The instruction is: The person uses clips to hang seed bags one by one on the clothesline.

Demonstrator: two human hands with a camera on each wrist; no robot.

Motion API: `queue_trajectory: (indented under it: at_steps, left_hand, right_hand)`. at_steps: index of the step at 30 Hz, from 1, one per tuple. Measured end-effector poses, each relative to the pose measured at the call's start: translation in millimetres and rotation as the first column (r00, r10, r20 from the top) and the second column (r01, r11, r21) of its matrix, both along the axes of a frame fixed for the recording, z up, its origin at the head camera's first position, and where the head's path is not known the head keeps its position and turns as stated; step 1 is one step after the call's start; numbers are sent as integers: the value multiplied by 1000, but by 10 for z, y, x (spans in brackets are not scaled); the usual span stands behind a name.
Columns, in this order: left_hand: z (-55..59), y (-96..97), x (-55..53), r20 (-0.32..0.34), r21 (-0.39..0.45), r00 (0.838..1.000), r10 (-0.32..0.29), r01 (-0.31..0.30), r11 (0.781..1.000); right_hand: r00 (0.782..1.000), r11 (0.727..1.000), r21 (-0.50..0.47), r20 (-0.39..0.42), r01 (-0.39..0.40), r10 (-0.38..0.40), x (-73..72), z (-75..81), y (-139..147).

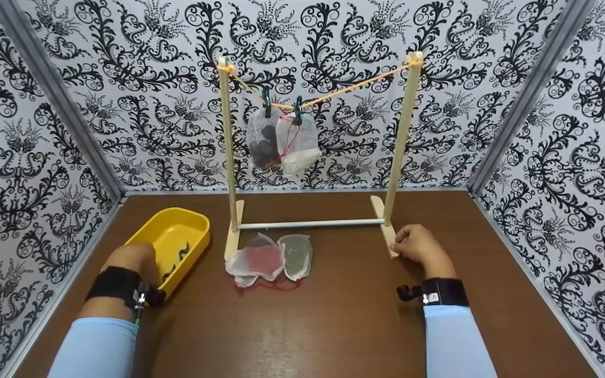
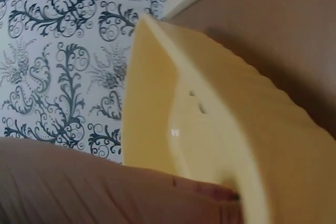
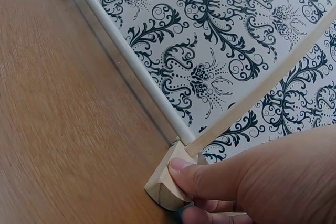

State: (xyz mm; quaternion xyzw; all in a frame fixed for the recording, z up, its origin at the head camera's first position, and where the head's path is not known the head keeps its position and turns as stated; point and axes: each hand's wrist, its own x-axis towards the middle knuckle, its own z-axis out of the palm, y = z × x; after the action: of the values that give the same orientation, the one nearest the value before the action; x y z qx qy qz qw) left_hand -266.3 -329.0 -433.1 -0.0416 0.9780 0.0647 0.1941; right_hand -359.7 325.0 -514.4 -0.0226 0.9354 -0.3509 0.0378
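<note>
My left hand (image 1: 132,257) reaches down into a yellow tray (image 1: 197,254) at the left. Its fingertips (image 2: 210,188) are low beside the tray's inner wall and mostly hidden; I cannot tell whether they grip anything. Dark clips (image 1: 184,251) lie in the tray near that hand. At the right, my right hand (image 1: 420,244) pinches the front end of the wooden stand's foot (image 3: 165,179), thumb on top. Two mesh bags, one with dark contents (image 1: 261,139) and one whitish (image 1: 297,144), hang from the orange cord (image 1: 357,89) by dark green clips (image 1: 298,110).
On the brown table (image 1: 302,325), a mesh bag with pinkish-red contents (image 1: 260,261) and another with greenish contents (image 1: 297,257) lie by the stand's left foot. A white bar (image 1: 310,224) joins the stand's feet. Patterned walls (image 1: 166,121) enclose the back and sides.
</note>
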Motion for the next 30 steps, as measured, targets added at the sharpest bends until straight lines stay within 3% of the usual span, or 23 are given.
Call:
queue_trajectory:
  at_steps: [3, 5, 9, 16, 20, 22, 26, 30]
  left_hand:
    - [-56, -1, 102, -133, -9, 991, -18, 17, 1000]
    - [-88, -10, 140, -177, -19, 984, -22, 19, 1000]
    - [-130, -40, 149, -174, -6, 985, 6, -7, 1000]
    - [-148, -136, -71, -75, 118, 990, 122, -113, 987]
    - [-132, -182, -232, -148, 147, 977, 155, -133, 980]
    - [-99, -158, -284, -209, 173, 958, 195, -160, 972]
    - [21, 44, -334, -324, 278, 901, 288, -200, 939]
    - [131, 416, -350, -434, 422, 831, 348, -154, 894]
  right_hand:
    - [1000, 1000, -17, 14, -2, 3, -9, -2, -9]
    - [1000, 1000, -26, 22, -5, 6, -11, -9, -14]
    - [999, 999, -40, 39, -3, 5, 4, -23, -18]
    - [999, 999, -47, 46, 12, -10, 25, -4, -12]
    - [998, 998, -54, 53, 20, -17, 14, -13, -16]
    - [998, 998, -58, 54, 22, -19, 12, -18, -16]
    - [998, 998, -61, 54, 26, -23, 2, -34, -11]
    - [999, 998, -58, 51, 12, -10, -8, -30, 5]
